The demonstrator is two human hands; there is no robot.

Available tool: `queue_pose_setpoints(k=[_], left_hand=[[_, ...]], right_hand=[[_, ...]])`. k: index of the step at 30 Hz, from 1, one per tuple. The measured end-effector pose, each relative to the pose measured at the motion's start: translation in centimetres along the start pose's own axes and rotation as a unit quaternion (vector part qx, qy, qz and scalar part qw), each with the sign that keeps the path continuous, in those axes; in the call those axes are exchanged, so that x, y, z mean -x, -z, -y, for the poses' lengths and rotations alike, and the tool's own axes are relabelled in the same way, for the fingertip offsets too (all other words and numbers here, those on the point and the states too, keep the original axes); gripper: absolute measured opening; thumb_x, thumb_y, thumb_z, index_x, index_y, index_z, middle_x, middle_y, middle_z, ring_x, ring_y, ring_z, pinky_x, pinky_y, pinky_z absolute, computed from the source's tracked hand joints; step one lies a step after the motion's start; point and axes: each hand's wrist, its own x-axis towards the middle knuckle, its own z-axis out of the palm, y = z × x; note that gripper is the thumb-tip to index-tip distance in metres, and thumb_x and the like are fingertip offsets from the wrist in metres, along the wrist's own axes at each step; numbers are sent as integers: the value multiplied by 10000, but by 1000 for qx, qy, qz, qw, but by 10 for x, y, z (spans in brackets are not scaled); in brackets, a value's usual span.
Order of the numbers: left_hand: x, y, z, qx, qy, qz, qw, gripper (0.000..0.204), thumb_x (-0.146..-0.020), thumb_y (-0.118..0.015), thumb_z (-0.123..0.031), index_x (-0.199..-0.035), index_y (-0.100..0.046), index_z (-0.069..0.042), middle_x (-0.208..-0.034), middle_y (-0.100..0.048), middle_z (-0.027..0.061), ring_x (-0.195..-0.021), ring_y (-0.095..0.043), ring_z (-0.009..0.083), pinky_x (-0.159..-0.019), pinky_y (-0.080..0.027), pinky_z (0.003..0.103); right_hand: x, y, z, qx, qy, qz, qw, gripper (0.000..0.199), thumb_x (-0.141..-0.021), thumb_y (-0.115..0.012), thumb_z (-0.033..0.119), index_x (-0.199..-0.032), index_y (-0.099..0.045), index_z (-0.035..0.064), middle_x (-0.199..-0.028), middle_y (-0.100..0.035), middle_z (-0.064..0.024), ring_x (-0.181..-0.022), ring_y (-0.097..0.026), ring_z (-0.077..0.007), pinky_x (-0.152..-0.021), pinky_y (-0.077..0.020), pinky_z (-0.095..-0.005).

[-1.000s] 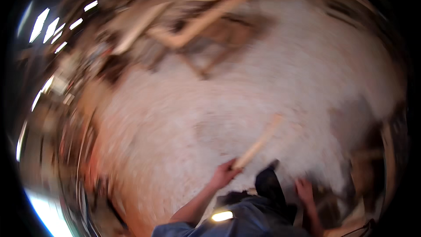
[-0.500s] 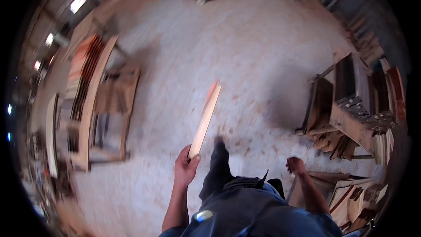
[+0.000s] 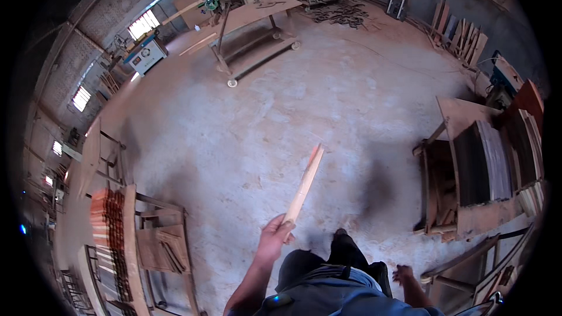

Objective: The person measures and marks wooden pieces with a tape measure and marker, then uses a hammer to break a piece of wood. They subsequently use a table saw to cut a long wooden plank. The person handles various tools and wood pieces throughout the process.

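My left hand (image 3: 276, 238) is closed around the near end of a narrow wooden board (image 3: 304, 185). The board slants up and away to the right in front of me, its face pale and one edge reddish near the far tip. Its far end stays in the air over the concrete floor (image 3: 252, 134). Down at my right side, my right hand (image 3: 403, 275) hangs apart from the board, its fingers loosely bent and apart, with nothing visible in them. My legs below look mid-step.
To the left, a stack of reddish boards (image 3: 107, 222) lies by a wooden stand (image 3: 164, 246). A bench holding dark boards (image 3: 473, 167) stands at the right. A wheeled wooden table (image 3: 257, 14) is ahead, with a grey-blue machine (image 3: 146, 55) left of it and scrap wood (image 3: 339, 11) beyond.
I have moved forward, and the view has swung: the wheeled table now shows fully ahead and the side stacks sit lower. The board is still in my left hand.
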Motion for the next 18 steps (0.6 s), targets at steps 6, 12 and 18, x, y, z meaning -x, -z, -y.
queue_pose_setpoints(k=[6,12,18], left_hand=[[-99,60,-9,-102,98,58,988,142,-904,-571,-134,-919,-599,5,-699,-555,27,-570,-556,112,-479,-412,246],[-225,143,80,-380,86,278,878,246,-886,-556,-129,-1098,-542,-7,-823,-598,117,-557,-551,165,-470,-459,269],[-301,98,96,-481,-39,524,702,179,-891,-581,-186,-973,-565,-27,-752,-586,94,-548,-544,170,-491,-465,306]], right_hand=[[111,-95,176,-63,240,-45,968,311,-929,-557,266,-984,-642,-28,-838,-669,-148,-632,-632,-203,-571,-525,-330],[184,-192,100,-189,111,-134,966,401,-938,-548,345,-1114,-635,-4,-889,-684,-106,-685,-626,-185,-595,-536,-339],[234,-303,-179,-352,-173,-243,887,406,-894,-583,361,-959,-676,-29,-847,-707,-122,-584,-638,-235,-534,-542,-386]])
